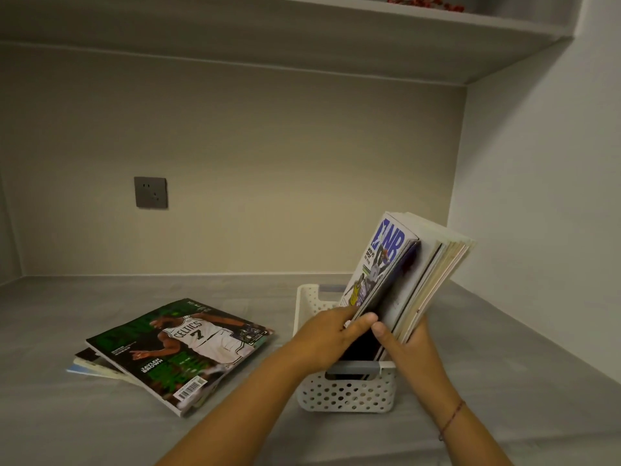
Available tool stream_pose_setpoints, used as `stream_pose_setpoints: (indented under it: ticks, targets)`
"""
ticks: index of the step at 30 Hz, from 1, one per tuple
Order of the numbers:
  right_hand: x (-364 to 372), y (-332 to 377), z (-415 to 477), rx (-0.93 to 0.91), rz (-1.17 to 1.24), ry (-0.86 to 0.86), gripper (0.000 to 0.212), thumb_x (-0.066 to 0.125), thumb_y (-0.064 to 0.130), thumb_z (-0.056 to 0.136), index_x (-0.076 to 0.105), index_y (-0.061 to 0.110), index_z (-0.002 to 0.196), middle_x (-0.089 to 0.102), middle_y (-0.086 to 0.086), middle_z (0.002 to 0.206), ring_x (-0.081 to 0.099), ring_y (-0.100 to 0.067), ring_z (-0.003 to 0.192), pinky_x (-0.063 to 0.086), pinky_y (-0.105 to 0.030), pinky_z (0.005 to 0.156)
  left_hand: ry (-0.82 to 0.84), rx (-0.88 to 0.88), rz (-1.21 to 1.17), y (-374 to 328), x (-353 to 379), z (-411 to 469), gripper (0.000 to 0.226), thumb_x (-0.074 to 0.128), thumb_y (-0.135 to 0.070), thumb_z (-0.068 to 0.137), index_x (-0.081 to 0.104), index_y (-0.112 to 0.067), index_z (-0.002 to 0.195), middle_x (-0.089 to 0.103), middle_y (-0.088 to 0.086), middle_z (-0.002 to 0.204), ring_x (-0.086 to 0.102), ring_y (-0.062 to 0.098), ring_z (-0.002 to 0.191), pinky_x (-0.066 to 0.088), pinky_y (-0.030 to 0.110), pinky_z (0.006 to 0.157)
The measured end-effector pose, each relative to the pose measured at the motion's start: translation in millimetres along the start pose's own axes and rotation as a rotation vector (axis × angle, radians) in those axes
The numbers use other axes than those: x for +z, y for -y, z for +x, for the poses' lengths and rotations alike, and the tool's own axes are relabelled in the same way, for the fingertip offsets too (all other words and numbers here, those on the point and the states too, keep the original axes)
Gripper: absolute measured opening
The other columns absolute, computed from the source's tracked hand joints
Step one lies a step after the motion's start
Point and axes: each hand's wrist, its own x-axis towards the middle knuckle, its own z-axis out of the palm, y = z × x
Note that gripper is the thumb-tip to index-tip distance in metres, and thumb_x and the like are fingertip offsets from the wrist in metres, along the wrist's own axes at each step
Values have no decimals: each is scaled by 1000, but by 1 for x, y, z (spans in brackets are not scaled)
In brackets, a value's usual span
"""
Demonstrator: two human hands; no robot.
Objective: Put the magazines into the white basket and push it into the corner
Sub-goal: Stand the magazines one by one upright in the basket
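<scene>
We count one white basket [346, 395], perforated, with a grey handle [353, 367] at its near end, standing on the grey counter [100, 432] right of centre and apart from both the back wall and the side wall. In it we find a bundle of upright magazines [433, 277], leaning to the right, their tops well above the rim. The front one is a blue-titled magazine [379, 264]. The left hand [332, 338] grips its lower near edge, fingers curled round the cover. The right hand [413, 348] clasps the rest of the bundle from the right, thumb pressed against the near edges. We cannot see its fingers behind the pages. A red thread bracelet [452, 418] sits on the right wrist. To the left of the basket, not touching it, we note a flat stack of magazines [181, 348] on the counter, a green basketball cover on top and lighter issues fanned out beneath. We also list a dark wall socket [151, 192] on the back wall and a shelf [302, 35] overhead.
</scene>
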Motion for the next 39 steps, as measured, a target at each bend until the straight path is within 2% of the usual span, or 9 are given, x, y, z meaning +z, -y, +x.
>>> stream_pose_setpoints:
  ticks: [3,6,14,18,21,25,31,36,39]
  targets:
    - [-1,3,-3,5,-9,22,62,64,38,71,35,39,125,54,20,119,54,15,103,43,-2,76,190,-15,-136,7,-6,0,74,33,-73,82,30,-37,147,36,-6,152,36,14,138,31,33,113]
    - [-2,7,-4,12,-21,42,56,62,38,73,34,44,121,51,23,120,52,17,103,42,-1,76,274,-14,-252,11,-11,1,69,49,-57,88,25,-35,149,31,-8,154,37,12,136,45,24,99]
    - [1,9,-4,28,0,54,63,56,42,76,29,36,133,49,24,122,49,21,103,41,1,75,168,44,-213,6,-6,6,60,50,-49,92,31,-33,147,42,-4,148,42,8,131,38,21,102]
    - [1,11,-4,49,8,48,51,51,47,79,31,46,126,48,27,122,49,21,103,41,1,76,117,10,-224,-4,-3,7,62,49,-50,92,28,-33,148,39,-4,150,42,14,134,42,37,107]
    - [1,10,-4,57,20,48,52,49,47,80,29,46,128,46,24,125,49,20,104,41,1,76,45,3,-153,-11,6,6,63,45,-53,93,23,-35,150,35,-4,153,44,18,133,40,35,108]
    - [-3,5,-5,63,28,66,74,65,49,68,31,42,133,51,23,126,53,7,111,47,-11,84,180,12,-173,-6,5,-2,68,50,-50,92,15,-42,150,29,-11,155,41,14,134,38,37,111]
    - [2,-7,-2,74,-58,-51,70,78,9,67,39,44,112,58,20,106,59,15,89,48,-5,61,276,1,-62,1,-1,-8,67,49,-43,95,7,-49,148,23,-17,156,35,10,138,32,31,113]
    - [3,-9,-1,100,-95,-74,69,74,3,68,40,40,115,58,22,101,59,16,84,47,-4,58,256,-18,-218,1,-3,-7,57,50,-26,96,28,-44,145,40,-20,143,50,5,124,42,22,102]
    - [4,-7,-2,136,-111,-72,62,73,6,70,40,39,112,60,20,95,61,15,78,46,-5,53,22,-20,-231,12,-11,-10,42,50,-27,97,47,-36,137,54,-18,132,51,-4,116,43,26,104]
